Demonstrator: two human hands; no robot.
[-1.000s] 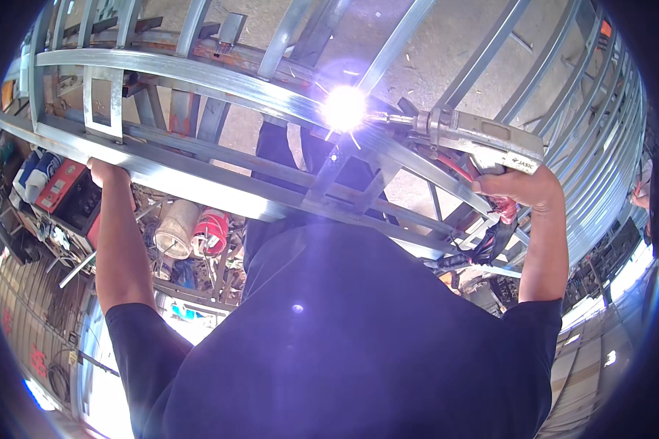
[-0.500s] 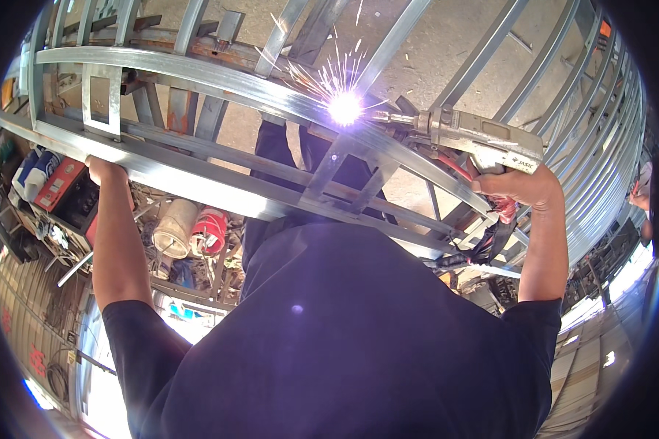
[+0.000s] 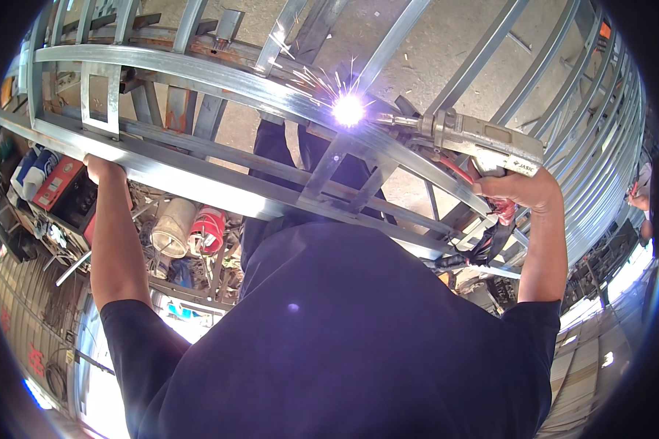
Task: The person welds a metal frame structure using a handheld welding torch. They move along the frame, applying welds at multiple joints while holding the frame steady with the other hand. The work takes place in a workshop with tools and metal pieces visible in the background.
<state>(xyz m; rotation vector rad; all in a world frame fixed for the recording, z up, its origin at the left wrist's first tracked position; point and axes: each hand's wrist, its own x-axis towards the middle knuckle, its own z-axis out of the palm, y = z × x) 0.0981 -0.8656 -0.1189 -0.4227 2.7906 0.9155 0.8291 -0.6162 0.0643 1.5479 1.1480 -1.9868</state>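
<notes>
My right hand (image 3: 523, 192) is wrapped round the grip of a pale, scuffed welding gun (image 3: 487, 137), whose nozzle points left. At its tip a blinding white-violet arc (image 3: 348, 110) throws sparks up and to the left, and the glare hides the spot being welded. The arc sits on the far rail of a silvery metal frame (image 3: 190, 69) built from square tubes and crosspieces. Over on the left, my left hand (image 3: 104, 170) grips the frame's near rail (image 3: 176, 178) from below, its fingertips hidden by the tube. Red and black cables (image 3: 490, 238) hang below the gun.
Long metal bars (image 3: 479, 62) run in a row to the far right. Beneath the frame at left stand a red-and-black machine (image 3: 69, 192), a whitish bucket (image 3: 173, 228) and a red bucket (image 3: 208, 228). At the right rim another person's hand (image 3: 639, 200) shows.
The arc and the welding gun have shifted very slightly to the right along the far rail. The spark spray is smaller and leans more left. My left hand keeps its place.
</notes>
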